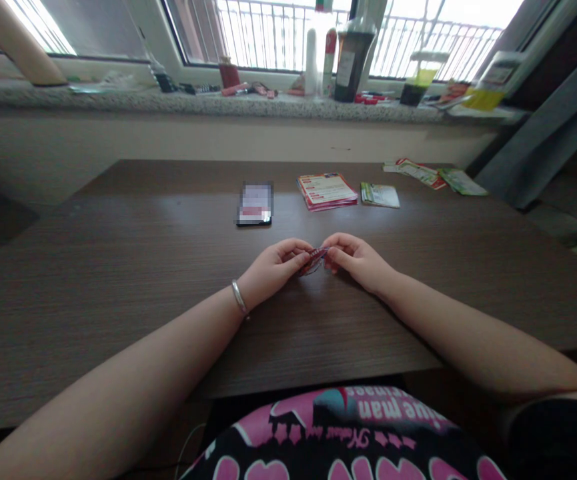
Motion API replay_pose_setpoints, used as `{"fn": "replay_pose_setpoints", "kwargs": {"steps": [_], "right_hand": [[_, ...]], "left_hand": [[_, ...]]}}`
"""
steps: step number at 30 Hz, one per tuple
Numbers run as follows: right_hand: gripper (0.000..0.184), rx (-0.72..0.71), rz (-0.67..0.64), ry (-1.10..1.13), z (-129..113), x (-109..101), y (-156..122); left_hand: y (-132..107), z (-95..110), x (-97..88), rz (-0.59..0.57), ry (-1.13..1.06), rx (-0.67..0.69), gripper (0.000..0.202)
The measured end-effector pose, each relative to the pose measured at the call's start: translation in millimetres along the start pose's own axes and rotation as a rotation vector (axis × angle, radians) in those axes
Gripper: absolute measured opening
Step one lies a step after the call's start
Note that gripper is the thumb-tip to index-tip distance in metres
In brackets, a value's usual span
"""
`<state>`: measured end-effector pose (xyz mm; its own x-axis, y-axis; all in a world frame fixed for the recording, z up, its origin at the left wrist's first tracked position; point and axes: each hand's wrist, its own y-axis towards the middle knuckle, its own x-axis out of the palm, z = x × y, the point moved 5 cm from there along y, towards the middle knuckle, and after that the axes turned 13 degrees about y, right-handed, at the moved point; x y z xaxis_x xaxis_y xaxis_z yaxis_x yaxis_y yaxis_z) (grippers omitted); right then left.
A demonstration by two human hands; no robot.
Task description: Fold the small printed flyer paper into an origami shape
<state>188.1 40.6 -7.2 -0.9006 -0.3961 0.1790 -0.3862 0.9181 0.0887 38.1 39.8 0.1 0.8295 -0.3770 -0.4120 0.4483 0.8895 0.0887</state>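
Over the middle of the table, my left hand (288,259) pinches a small bunch of thin, reddish printed cards (312,261) between thumb and fingers. They are tilted and seen nearly edge-on, so their print cannot be read. Opposite it, my right hand (352,257) is closed with thumb and fingertips on the right end of the same cards. Beyond my hands lie a stack of red-edged printed cards (327,191) and, to its right, a smaller stack of white and green cards (380,195). A phone (255,204) with a blurred screen lies at the far left of the stacks.
Loose green and red packets (421,173) lie at the table's (118,280) far right corner. Behind it, a stone windowsill (268,105) carries a dark bottle (353,63), a red jar (229,73), a yellow-liquid container (488,93) and other small items. A grey curtain (543,133) hangs at the right.
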Motion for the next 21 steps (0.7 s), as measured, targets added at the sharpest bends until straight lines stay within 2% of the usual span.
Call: {"fn": "replay_pose_setpoints", "kwargs": {"steps": [7,12,16,19,21], "right_hand": [[0.038,0.009,0.018,-0.024,1.1,-0.4,0.9],[0.033,0.013,0.038,-0.037,2.5,-1.6,1.1],[0.028,-0.011,0.167,-0.116,0.2,-5.5,0.7],[0.029,-0.036,0.243,-0.146,-3.0,-6.3,-0.3],[0.030,-0.066,0.257,-0.139,-5.1,-5.0,-1.0]], "left_hand": [[0.4,-1.1,2.0,-0.031,-0.007,0.016,0.025],[0.7,-2.9,-5.2,0.118,0.228,0.065,0.022],[-1.8,0.9,-12.4,0.265,0.435,0.096,0.017],[-4.0,6.8,-8.5,0.212,0.547,0.146,0.011],[-5.3,9.1,-5.0,0.162,0.540,0.161,0.010]]}}
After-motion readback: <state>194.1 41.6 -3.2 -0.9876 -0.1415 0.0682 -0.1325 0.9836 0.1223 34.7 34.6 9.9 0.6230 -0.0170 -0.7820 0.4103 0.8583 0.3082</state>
